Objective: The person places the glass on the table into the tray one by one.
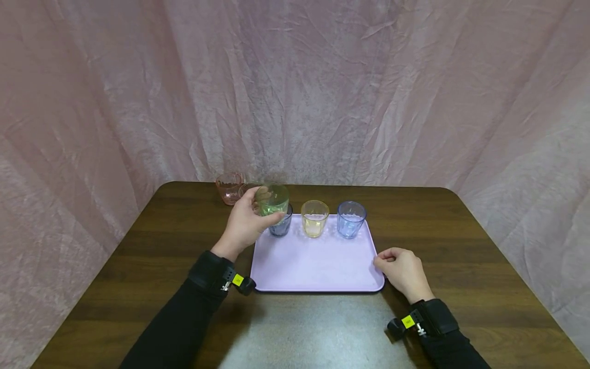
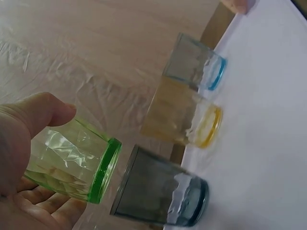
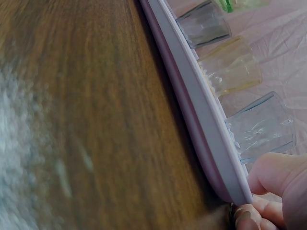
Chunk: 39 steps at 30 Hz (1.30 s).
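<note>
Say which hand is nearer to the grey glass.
Left. The left hand holds the green glass close to the grey glass; the right hand pinches the tray at its right edge, farther away.

The right wrist view crops the green glass [image 3: 247,4].

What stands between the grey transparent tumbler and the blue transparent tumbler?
A yellow transparent tumbler stands between them on the rectangular lilac tray, as the head view shows.

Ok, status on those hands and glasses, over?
Left hand holding green glass, raised. Right hand pinching tray near its right front corner. Gray glass close by, possibly in the way. Yellow glass, blue glass standing on tray.
</note>
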### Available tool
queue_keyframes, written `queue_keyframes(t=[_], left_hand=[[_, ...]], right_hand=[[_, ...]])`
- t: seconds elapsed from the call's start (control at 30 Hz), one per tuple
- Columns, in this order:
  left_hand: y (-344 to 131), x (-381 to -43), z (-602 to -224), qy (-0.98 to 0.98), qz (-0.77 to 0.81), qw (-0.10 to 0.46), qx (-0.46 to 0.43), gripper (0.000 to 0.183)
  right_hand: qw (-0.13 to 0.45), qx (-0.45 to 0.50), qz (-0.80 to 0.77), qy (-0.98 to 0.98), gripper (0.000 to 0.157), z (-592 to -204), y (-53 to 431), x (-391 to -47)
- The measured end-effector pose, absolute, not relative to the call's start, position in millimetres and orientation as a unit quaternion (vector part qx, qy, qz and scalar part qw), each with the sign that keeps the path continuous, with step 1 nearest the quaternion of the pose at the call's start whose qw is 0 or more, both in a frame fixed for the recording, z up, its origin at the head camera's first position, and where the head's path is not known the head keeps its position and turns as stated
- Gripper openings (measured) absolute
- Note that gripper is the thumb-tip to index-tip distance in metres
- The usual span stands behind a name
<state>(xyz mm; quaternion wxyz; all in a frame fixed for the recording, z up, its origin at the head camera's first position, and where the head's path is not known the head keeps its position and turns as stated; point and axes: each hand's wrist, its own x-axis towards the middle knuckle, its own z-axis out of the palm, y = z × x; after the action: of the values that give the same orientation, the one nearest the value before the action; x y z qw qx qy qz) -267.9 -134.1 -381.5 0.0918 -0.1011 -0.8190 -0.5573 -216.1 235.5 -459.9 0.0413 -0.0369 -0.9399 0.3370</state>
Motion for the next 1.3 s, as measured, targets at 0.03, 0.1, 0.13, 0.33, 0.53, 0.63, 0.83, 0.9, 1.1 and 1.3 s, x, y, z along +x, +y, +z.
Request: queue_keyframes(t=[0.03, 0.1, 0.13, 0.33, 0.53, 0.63, 0.83, 0.9, 1.1, 1.3], left_hand=[[-132, -268, -382, -0.819, -0.558, 0.09, -0.102, 0.073], [-127, -267, -382, -0.817, -0.56, 0.086, -0.105, 0.074], [-125, -267, -382, -0.817, -0.56, 0.085, -0.106, 0.074], [-114, -264, -383, -0.819, -0.558, 0.076, -0.113, 0.074], [-104, -264, -384, -0.823, -0.551, 0.067, -0.119, 0.073], [-98, -264, -386, -0.829, -0.541, 0.066, -0.122, 0.073], [-88, -261, -388, -0.834, -0.534, 0.056, -0.131, 0.073], [-85, -260, -389, -0.834, -0.533, 0.052, -0.131, 0.073], [-74, -257, -390, -0.834, -0.533, 0.043, -0.137, 0.073], [-68, -256, -393, -0.836, -0.527, 0.046, -0.144, 0.074]], right_hand=[[0.041, -0.037, 0.338, -0.94, 0.02, -460, 236, -216], [0.04, -0.038, 0.34, -0.939, 0.02, -460, 236, -216], [0.04, -0.038, 0.341, -0.939, 0.02, -460, 236, -216], [0.037, -0.038, 0.342, -0.938, 0.019, -460, 235, -215], [0.033, -0.042, 0.343, -0.938, 0.019, -460, 236, -216], [0.031, -0.041, 0.344, -0.938, 0.019, -461, 236, -216], [0.03, -0.041, 0.348, -0.936, 0.019, -460, 236, -216], [0.03, -0.041, 0.348, -0.936, 0.02, -460, 236, -216], [0.026, -0.044, 0.348, -0.936, 0.02, -460, 236, -216], [0.031, -0.042, 0.346, -0.937, 0.02, -459, 236, -216]])
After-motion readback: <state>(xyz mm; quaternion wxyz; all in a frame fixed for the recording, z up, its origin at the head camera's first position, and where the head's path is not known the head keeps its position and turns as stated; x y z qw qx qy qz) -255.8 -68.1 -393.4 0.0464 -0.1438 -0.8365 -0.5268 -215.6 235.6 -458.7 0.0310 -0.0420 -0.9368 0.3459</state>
